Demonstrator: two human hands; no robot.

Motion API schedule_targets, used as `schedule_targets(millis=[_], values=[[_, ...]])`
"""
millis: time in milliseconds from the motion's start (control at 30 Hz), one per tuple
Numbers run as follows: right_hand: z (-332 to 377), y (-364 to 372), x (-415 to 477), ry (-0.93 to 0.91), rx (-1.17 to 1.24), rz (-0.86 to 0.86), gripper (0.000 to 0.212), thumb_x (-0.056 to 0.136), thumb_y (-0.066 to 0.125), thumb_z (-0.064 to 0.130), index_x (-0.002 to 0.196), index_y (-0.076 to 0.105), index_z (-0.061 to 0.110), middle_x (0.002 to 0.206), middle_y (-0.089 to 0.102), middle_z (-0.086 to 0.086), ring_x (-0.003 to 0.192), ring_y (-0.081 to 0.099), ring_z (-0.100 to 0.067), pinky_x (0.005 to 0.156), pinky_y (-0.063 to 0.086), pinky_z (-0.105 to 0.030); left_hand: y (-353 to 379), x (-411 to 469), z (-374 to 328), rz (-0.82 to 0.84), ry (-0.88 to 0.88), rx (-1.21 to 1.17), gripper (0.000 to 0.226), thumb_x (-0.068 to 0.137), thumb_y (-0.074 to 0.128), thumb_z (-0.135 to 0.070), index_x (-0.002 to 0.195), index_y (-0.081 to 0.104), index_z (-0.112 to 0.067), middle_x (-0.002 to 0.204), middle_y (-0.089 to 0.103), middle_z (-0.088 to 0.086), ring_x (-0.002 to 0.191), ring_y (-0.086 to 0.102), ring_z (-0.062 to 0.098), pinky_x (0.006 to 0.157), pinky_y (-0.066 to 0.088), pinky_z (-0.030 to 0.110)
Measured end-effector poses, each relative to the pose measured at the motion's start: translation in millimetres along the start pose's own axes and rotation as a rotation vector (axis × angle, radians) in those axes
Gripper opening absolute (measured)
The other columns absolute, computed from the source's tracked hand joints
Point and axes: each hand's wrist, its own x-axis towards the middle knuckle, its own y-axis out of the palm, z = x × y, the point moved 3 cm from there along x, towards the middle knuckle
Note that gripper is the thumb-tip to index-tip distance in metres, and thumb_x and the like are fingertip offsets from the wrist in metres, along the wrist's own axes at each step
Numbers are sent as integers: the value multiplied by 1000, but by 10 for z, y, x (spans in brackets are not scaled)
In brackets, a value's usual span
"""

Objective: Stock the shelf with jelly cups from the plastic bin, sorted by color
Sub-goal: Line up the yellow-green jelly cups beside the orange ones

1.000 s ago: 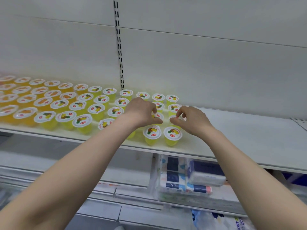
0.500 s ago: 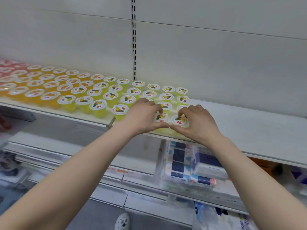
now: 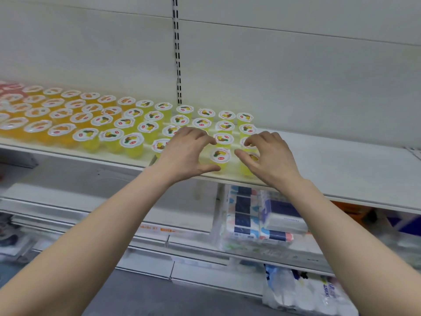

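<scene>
- Both hands have loosened since half a second ago. Then each pinched a front-row cup; now the left hand (image 3: 186, 153) and right hand (image 3: 273, 158) are drawn a little apart.
- Between them the front yellow cup (image 3: 219, 155) stands upright at the shelf's (image 3: 341, 160) front edge, at the right end of the yellow rows. Its neighbour cup (image 3: 252, 158) on the right is half hidden under the right hand.
- Left fingers (image 3: 210, 139) are released in a loose claw, with the thumb just beside that cup's base, gripping nothing. Right fingers arch over the neighbour; whether they touch it I cannot tell.
- The step looks like squaring these last two cups into their row. Any nudge is best made low on the cup wall rather than on the foil lid, and toward the back, since both sit close to the front edge.
- Line each cup up with the cup behind it so the column stays straight.
- Further left the yellow cups (image 3: 148, 127) give way to orange cups (image 3: 61, 131), then red cups (image 3: 9, 87) at the shelf's left end, so the sorting holds.
- No plastic bin shows; tissue packs (image 3: 262, 215) lie on the lower shelf.
</scene>
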Motion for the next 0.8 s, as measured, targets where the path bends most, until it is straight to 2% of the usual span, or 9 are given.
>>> schedule_targets(millis=[67, 133, 267, 367, 467, 800], values=[[120, 0, 91, -21, 56, -37, 51, 86, 43, 61, 102, 68, 19, 104, 66, -3, 101, 54, -27, 87, 43, -38, -107, -90, 205, -54, -22, -4, 68, 69, 58, -72, 117, 62, -24, 118, 61, 3, 115, 51, 27, 101, 38, 39], [291, 57, 201, -69, 79, -20, 52, 85, 42, 61, 103, 67, 20, 105, 67, -1, 103, 54, -27, 89, 43, -39, -214, -194, 431, -75, -58, 14, 65, 70, 65, -67, 116, 62, -21, 117, 61, 5, 114, 51, 28, 101, 39, 39], [674, 254, 339, -143, 82, 52, 52, 80, 48, 61, 108, 66, 21, 108, 66, 0, 108, 53, -27, 92, 42, -42, -306, -372, 766, -38, -103, 72, 62, 69, 73, -60, 116, 62, -21, 116, 61, 6, 114, 51, 30, 100, 39, 40], [892, 401, 385, -163, 35, 124, 47, 79, 61, 57, 112, 64, 23, 114, 64, 0, 112, 51, -27, 94, 40, -42, -285, -423, 908, -1, -95, 101, 59, 67, 75, -56, 114, 63, -23, 117, 61, 6, 115, 50, 31, 101, 38, 41], [1028, 508, 412, -161, 3, 158, 45, 78, 69, 55, 110, 63, 25, 115, 63, 1, 113, 49, -26, 94, 36, -40, -253, -435, 1008, 11, -81, 106, 52, 68, 76, -50, 112, 64, -25, 115, 63, 4, 112, 50, 31, 100, 40, 42], [1091, 540, 407, -80, -23, 173, 37, 74, 69, 50, 101, 61, 27, 98, 63, 2, 101, 51, -24, 86, 35, -37, -204, -395, 1137, 2, -44, -29, 40, 77, 72, -46, 109, 62, -24, 96, 70, 1, 113, 48, 27, 90, 39, 34]])
